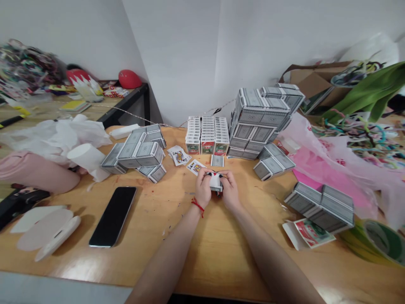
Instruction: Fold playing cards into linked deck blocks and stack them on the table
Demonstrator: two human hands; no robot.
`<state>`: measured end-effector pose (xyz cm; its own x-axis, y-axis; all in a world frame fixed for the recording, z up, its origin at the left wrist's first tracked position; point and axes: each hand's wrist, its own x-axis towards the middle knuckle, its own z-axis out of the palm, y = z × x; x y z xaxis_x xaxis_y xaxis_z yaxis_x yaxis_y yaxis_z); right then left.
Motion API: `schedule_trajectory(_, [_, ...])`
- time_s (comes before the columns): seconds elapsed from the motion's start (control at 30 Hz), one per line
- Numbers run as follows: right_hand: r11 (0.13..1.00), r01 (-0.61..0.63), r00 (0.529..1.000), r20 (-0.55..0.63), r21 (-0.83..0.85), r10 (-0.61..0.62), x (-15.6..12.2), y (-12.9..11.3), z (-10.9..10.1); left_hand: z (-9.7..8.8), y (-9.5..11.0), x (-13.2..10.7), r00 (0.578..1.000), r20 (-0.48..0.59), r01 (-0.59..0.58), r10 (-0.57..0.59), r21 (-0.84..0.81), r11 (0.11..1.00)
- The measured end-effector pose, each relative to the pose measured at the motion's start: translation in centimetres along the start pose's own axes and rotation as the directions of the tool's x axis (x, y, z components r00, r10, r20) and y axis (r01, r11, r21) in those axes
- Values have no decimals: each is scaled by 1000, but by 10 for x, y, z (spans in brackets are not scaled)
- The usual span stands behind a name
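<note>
In front of me, both my hands close around a small playing card box [216,181], white on top with a red mark and with a grey patterned edge. My left hand [203,187], with a red string at the wrist, grips its left side. The right side is gripped by my right hand [230,190]; both thumbs rest on top. Just beyond lie a loose face card [195,167], a small spread of cards [179,156] and a grey-backed card stack [217,161]. Behind them stand rows of card boxes [208,135].
Grey patterned card decks are piled high at back right [257,122], with other piles at left [141,150] and right [321,207]. An opened card box [311,233] and green-yellow tape [376,242] lie at right. A phone [114,216] and pink roll [39,171] occupy the left.
</note>
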<state>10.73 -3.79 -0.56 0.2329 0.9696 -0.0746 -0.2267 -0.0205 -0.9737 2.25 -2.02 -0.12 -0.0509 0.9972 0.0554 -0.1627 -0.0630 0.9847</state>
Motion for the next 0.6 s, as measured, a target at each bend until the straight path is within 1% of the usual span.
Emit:
schedule_trajectory(0.1, [998, -32, 999, 11, 50, 31, 1, 3, -1, 1, 1, 0, 1000, 8, 21, -20, -26, 999])
schedule_trajectory(0.23, [991, -93, 994, 73, 100, 85, 0, 2, 0, 0, 4, -2, 999, 7, 35, -35, -79, 996])
schedule_trajectory(0.37, [977, -155, 980, 150, 148, 133, -3, -4, 1, -2, 8, -4, 995, 67, 86, -78, -133, 987])
schedule_trajectory(0.43, [969, -174, 973, 180, 174, 143, -3, -5, 1, -3, 9, -4, 992, 78, 108, -97, -149, 983])
schedule_trajectory(0.53, [966, -171, 977, 162, 196, 140, -2, -4, 2, -4, 9, -2, 991, 75, 119, -110, -127, 985])
schedule_trajectory(0.6, [968, -158, 982, 136, 193, 133, -1, -1, 2, -6, 8, -1, 994, 65, 94, -88, -90, 991])
